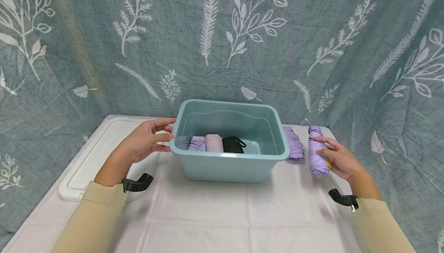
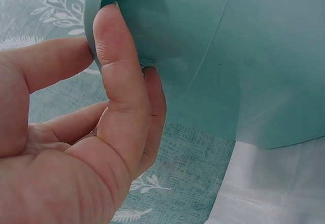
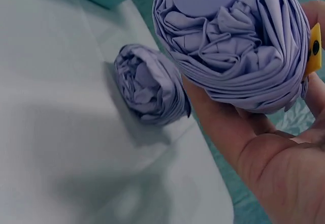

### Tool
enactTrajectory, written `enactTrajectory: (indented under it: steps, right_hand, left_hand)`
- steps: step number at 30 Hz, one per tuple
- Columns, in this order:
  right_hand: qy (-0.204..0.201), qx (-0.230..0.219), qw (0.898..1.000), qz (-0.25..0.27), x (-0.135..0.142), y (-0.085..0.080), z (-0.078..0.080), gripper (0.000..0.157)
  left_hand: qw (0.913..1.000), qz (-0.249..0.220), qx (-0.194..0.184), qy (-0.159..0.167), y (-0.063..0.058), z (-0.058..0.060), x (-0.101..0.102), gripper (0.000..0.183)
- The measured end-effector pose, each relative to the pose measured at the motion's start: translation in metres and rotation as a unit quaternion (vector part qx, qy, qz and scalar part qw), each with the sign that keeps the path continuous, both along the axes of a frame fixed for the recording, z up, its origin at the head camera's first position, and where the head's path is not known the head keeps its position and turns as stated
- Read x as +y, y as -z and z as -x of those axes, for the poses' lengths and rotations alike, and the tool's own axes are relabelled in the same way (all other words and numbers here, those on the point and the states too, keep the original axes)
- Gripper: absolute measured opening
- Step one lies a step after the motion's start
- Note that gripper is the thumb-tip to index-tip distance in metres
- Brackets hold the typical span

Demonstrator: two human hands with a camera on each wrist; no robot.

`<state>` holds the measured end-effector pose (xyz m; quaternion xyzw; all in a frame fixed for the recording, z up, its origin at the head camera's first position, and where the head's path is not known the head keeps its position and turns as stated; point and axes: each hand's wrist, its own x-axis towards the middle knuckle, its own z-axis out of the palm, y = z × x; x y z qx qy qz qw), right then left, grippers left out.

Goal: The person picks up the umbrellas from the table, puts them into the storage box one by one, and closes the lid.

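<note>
My left hand (image 1: 143, 141) grips the left rim of a blue-green plastic bin (image 1: 225, 169), its fingers bent at the edge in the left wrist view. Out to the right, my right hand (image 1: 341, 158) holds a folded lilac umbrella (image 1: 318, 154) above the table, its strap end pointing away from me. The right wrist view shows the umbrella's gathered cloth, round end cap and a yellow tag (image 3: 315, 50). A second folded lilac umbrella (image 1: 295, 145) lies on the table between the bin and that hand.
In the bin lie a lilac bundle (image 1: 197, 144), a pink bundle (image 1: 214, 143) and a black one (image 1: 232, 145) with a loop, beside a greyish item (image 1: 182, 143). A white lid (image 1: 79, 180) lies at left. Patterned curtain (image 1: 222, 79) hangs behind the table (image 1: 208, 222).
</note>
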<state>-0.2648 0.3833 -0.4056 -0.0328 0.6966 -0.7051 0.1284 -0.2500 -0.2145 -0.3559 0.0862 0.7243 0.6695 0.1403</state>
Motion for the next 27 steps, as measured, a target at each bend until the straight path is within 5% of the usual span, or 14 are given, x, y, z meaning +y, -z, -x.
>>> enactTrajectory:
  steps: [27]
  right_hand:
    - [-0.088,0.044,0.995,-0.029,-0.04,-0.05,-0.007,0.046]
  left_hand:
    - [1.0,0.005,-0.007,-0.003,-0.004,0.0,0.003,0.07]
